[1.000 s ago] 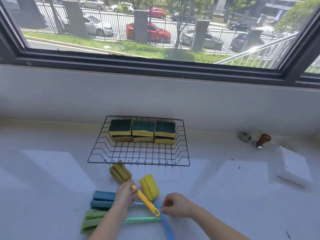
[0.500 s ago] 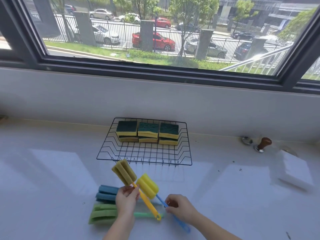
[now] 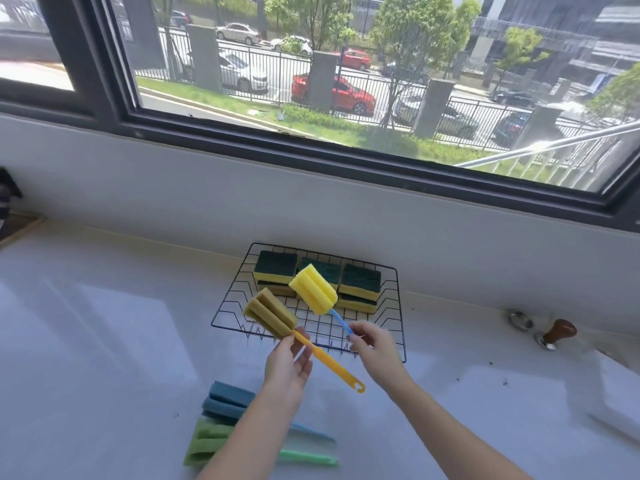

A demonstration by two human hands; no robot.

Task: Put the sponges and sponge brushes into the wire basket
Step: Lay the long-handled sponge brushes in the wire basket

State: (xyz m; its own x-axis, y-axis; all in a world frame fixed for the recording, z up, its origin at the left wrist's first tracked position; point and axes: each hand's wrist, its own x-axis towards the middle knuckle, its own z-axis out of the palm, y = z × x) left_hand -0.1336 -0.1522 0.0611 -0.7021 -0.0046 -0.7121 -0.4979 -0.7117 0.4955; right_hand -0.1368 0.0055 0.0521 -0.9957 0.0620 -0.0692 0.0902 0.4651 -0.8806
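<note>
A black wire basket (image 3: 398, 317) stands on the white counter and holds several green-and-yellow sponges (image 3: 360, 280) stacked along its far side. My left hand (image 3: 287, 367) grips the orange handle of a brush with an olive-yellow sponge head (image 3: 270, 315), lifted at the basket's front left corner. My right hand (image 3: 372, 348) pinches the blue handle of a brush with a bright yellow sponge head (image 3: 313, 289), held over the basket. A blue sponge brush (image 3: 227, 400) and a green sponge brush (image 3: 204, 445) lie on the counter below my left arm.
A wooden-knobbed tamper (image 3: 557, 334) and a small metal ring (image 3: 519, 320) sit at the right near the wall. A white block (image 3: 620, 393) lies at the far right edge. A window runs along the wall behind the counter.
Both hands rose from the counter and moved toward the basket, each lifting its brush. The bright yellow head now hovers over the basket and the olive one over its front corner.
</note>
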